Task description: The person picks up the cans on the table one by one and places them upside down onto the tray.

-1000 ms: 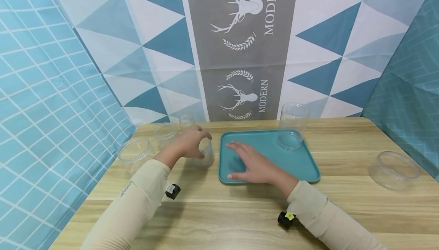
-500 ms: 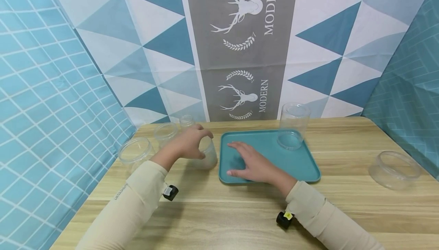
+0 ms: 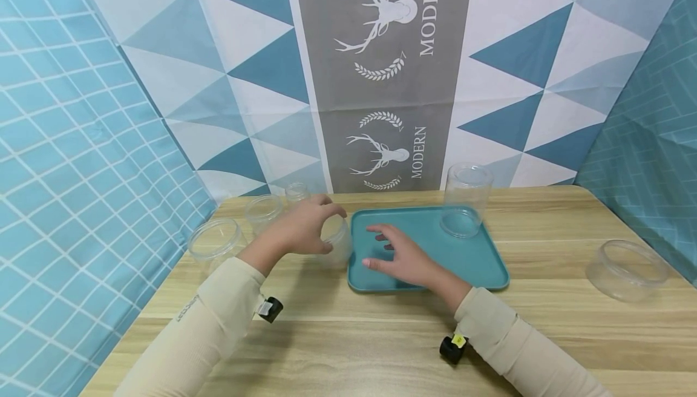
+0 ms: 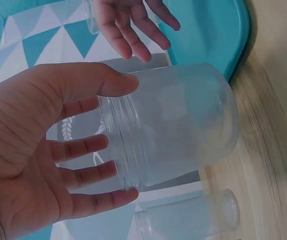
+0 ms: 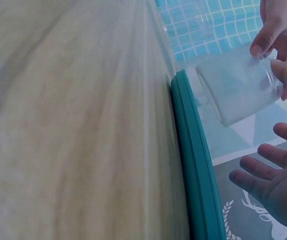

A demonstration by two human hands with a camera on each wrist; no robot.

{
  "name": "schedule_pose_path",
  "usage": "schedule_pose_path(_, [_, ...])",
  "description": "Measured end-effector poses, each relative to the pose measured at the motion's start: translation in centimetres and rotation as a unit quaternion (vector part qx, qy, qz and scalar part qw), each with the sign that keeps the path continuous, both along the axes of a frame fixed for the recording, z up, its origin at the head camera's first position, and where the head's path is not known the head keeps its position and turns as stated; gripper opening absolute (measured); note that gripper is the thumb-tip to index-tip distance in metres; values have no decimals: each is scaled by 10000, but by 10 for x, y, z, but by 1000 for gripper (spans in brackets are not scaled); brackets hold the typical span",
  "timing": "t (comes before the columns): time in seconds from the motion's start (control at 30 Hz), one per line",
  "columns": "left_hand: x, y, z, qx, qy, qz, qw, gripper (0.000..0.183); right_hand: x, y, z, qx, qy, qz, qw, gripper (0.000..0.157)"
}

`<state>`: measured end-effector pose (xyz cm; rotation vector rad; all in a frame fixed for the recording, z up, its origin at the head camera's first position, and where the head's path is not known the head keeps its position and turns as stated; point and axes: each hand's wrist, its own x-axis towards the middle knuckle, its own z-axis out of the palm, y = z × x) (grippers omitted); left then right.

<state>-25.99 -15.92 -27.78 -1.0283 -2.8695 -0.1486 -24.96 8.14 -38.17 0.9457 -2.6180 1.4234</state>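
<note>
In the head view my left hand (image 3: 302, 226) holds a clear, frosty-looking jar (image 3: 339, 250) at the left edge of the teal tray (image 3: 435, 273). Close up in the left wrist view, thumb and fingers span the ridged neck of the jar (image 4: 183, 125). Its base looks raised off the table in the right wrist view, and the jar (image 5: 238, 85) leans a little. My right hand (image 3: 407, 259) hovers over the tray's left part, fingers spread and loosely bent, holding nothing. A tall clear jar (image 3: 467, 200) stands upright on the tray's back right.
Left of the tray stand a wide clear jar (image 3: 215, 246), a medium jar (image 3: 262, 210) and a small narrow one (image 3: 296, 191). A low, wide clear jar (image 3: 626, 271) is at the right of the wooden table (image 3: 348, 348). Patterned cloth (image 3: 381, 94) hangs behind.
My left hand has carried the jar a short way right, up to the tray's edge. The right hand stays nearly in place, its fingers shifting slightly.
</note>
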Motion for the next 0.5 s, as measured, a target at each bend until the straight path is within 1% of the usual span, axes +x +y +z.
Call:
schedule_pose_path(0.13, [3, 3, 3, 82, 87, -149, 9998, 58, -2, 0, -1, -496, -390, -16, 9980, 65])
schedule_pose_path(0.3, [8, 8, 6, 123, 208, -310, 9992, 58, -3, 2, 0, -1027, -1022, -148, 9893, 61])
schedule_pose_path(0.4, [10, 10, 7, 175, 303, -413, 9985, 58, -5, 4, 0, -1410, -1424, -131, 9796, 60])
schedule_pose_path(0.43, [11, 11, 8, 200, 326, -457, 9982, 58, -5, 4, 0, -1564, -1572, -90, 9751, 59])
schedule_pose_path(0.5, [12, 13, 8, 259, 395, -543, 9974, 58, -6, 5, 0, -1912, -1933, -16, 9623, 59])
